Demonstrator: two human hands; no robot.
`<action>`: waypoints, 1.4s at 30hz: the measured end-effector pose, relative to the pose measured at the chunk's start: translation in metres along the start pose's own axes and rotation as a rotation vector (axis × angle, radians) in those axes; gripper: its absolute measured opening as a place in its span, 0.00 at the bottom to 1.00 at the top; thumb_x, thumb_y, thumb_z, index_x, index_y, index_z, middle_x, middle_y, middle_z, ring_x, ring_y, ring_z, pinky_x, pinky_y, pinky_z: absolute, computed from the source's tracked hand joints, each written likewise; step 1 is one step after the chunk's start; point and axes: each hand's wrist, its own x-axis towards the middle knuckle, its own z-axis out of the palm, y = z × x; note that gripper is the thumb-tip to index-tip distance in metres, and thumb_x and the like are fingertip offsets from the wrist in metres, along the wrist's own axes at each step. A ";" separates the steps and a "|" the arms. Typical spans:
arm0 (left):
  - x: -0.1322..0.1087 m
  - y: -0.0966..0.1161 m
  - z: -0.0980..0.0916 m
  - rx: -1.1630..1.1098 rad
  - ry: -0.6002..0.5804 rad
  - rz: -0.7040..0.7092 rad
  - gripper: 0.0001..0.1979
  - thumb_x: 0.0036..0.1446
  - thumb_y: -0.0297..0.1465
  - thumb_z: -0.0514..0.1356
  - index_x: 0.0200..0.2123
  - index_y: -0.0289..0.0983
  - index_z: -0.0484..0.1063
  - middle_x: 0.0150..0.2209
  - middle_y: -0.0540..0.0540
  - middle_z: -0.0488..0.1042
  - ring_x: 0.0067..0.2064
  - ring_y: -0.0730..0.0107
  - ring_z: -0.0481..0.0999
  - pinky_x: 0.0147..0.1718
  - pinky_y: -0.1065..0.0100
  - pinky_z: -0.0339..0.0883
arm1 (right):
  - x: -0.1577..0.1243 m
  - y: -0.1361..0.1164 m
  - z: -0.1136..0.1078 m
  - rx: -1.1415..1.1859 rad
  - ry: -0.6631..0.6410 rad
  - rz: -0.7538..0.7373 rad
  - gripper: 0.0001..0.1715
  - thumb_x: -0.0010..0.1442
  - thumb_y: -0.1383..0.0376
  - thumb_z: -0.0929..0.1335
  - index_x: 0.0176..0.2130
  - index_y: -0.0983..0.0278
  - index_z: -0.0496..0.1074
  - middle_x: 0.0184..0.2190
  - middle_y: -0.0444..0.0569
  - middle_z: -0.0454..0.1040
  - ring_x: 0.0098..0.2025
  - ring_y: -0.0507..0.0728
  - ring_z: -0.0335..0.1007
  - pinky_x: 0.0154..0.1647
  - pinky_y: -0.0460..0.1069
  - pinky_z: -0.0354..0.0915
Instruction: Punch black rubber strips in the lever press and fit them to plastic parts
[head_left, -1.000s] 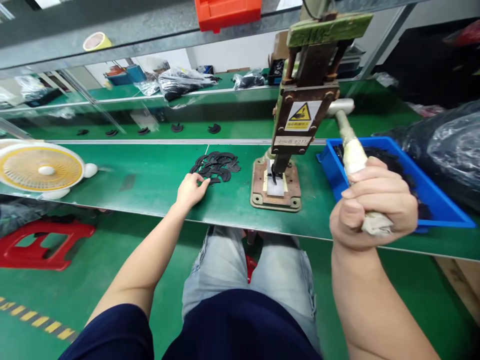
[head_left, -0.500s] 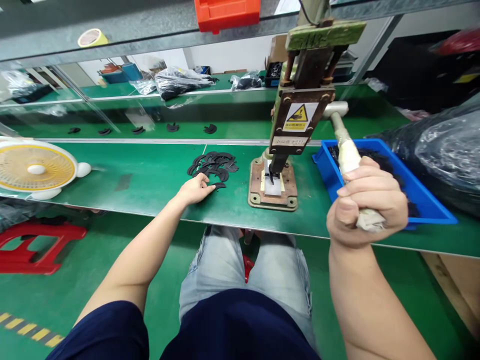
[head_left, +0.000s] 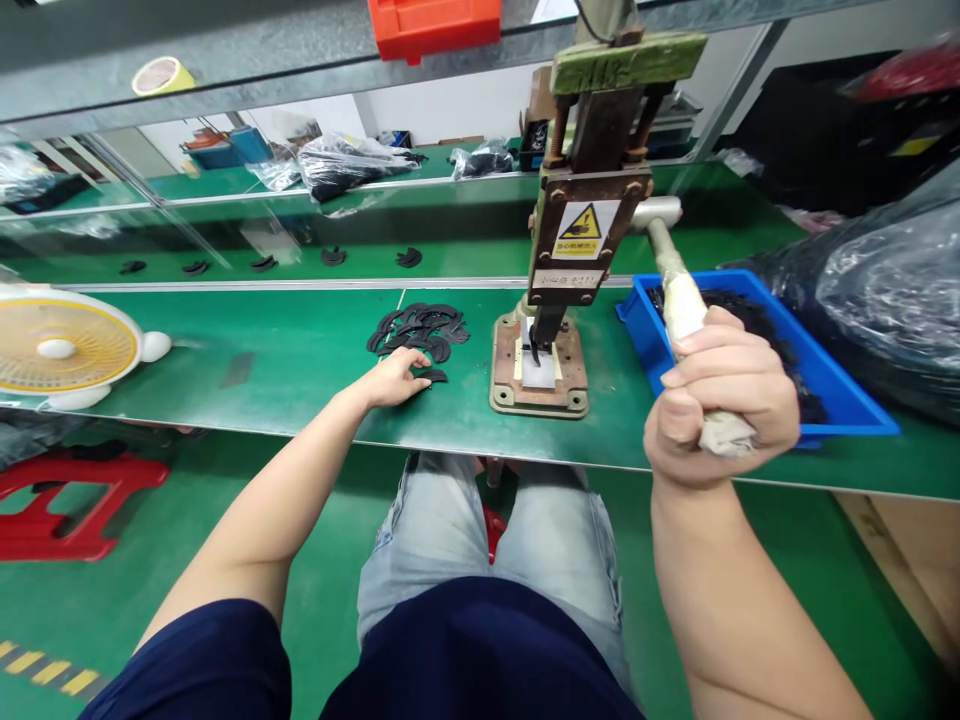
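Observation:
My left hand is low over the green bench, at the near side of a pile of black curved pieces. Its thumb and fingers are closed about one end of a single black curved piece. My right hand is wrapped round the pale, tape-covered lever handle of a hand press. Beneath the press ram, on the base plate, a small black part shows, partly hidden by the ram.
A blue bin of black parts stands right of the press, beside a large dark plastic bag. A fan lies at the left. Several black pieces, one at the back, form a row. A shelf hangs overhead.
The view has shifted slightly. My left hand and the black curved piece have come a little nearer to me, away from the pile. My right hand keeps its grip on the lever handle.

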 end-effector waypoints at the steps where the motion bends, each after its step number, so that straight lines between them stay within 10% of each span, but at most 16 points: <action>1: -0.001 -0.001 0.000 -0.004 -0.005 0.018 0.23 0.59 0.38 0.71 0.56 0.38 0.79 0.49 0.43 0.76 0.31 0.71 0.75 0.37 0.63 0.72 | 0.000 0.000 0.000 -0.004 -0.010 0.003 0.20 0.64 0.55 0.75 0.28 0.59 0.66 0.26 0.40 0.73 0.38 0.56 0.78 0.57 0.67 0.76; 8: -0.002 0.008 0.002 0.083 -0.100 0.075 0.29 0.60 0.37 0.72 0.64 0.43 0.77 0.53 0.41 0.70 0.35 0.69 0.76 0.46 0.60 0.77 | 0.001 -0.002 -0.002 0.000 -0.031 0.012 0.18 0.63 0.56 0.75 0.29 0.60 0.67 0.27 0.41 0.73 0.39 0.57 0.78 0.58 0.68 0.76; 15: -0.007 0.016 0.004 -0.033 -0.169 -0.036 0.22 0.58 0.41 0.73 0.49 0.39 0.71 0.38 0.49 0.74 0.27 0.71 0.71 0.27 0.68 0.63 | -0.001 -0.001 0.004 0.005 0.030 -0.006 0.20 0.66 0.55 0.74 0.29 0.60 0.66 0.26 0.41 0.72 0.38 0.56 0.77 0.57 0.67 0.75; 21: -0.008 0.038 -0.006 -0.105 0.053 0.007 0.20 0.68 0.50 0.63 0.35 0.39 0.70 0.30 0.51 0.72 0.30 0.69 0.69 0.29 0.69 0.60 | 0.000 -0.008 0.000 -0.016 -0.015 0.038 0.20 0.67 0.55 0.74 0.30 0.60 0.66 0.27 0.41 0.73 0.40 0.57 0.78 0.59 0.70 0.75; 24: 0.003 0.065 -0.006 -0.340 -0.017 -0.075 0.18 0.73 0.48 0.59 0.37 0.40 0.67 0.29 0.51 0.73 0.26 0.71 0.70 0.26 0.70 0.62 | 0.000 -0.010 0.000 -0.028 -0.018 0.042 0.20 0.67 0.54 0.74 0.30 0.60 0.66 0.28 0.41 0.73 0.40 0.57 0.78 0.59 0.70 0.75; 29: 0.031 0.110 0.009 -0.591 -0.221 -0.006 0.11 0.68 0.37 0.67 0.44 0.38 0.69 0.29 0.51 0.75 0.27 0.71 0.74 0.28 0.69 0.70 | 0.001 -0.011 -0.001 -0.030 -0.029 0.049 0.18 0.67 0.55 0.73 0.31 0.59 0.68 0.28 0.41 0.73 0.40 0.57 0.78 0.59 0.69 0.76; 42: 0.068 0.140 0.059 -0.399 -0.030 0.066 0.16 0.68 0.45 0.65 0.37 0.38 0.73 0.26 0.52 0.76 0.25 0.71 0.72 0.27 0.70 0.62 | 0.000 -0.013 -0.001 -0.038 -0.025 0.072 0.18 0.66 0.56 0.74 0.30 0.60 0.68 0.27 0.41 0.72 0.40 0.57 0.78 0.61 0.70 0.75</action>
